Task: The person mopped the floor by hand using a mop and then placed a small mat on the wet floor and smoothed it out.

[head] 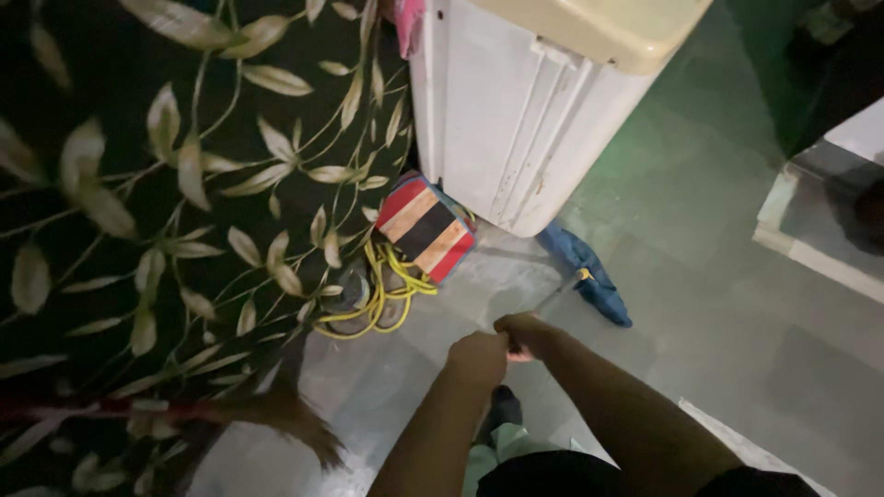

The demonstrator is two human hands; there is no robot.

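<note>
Both my hands close around the near end of a thin metal mop handle [552, 299]. My left hand [477, 357] sits just behind and left of my right hand [529, 331], and the two touch. The handle runs up and to the right to a blue cloth mop head [594, 281], which lies on the grey tiled floor [700, 304] at the base of a white appliance [516, 120]. A small pink piece shows under my right hand.
A dark leaf-patterned cloth [138, 184] fills the left side. A red, black and cream striped bag [425, 227] and a coiled yellow cord [378, 290] lie by the appliance. A brown broom head [285, 419] rests at lower left. A raised step [810, 248] is at right.
</note>
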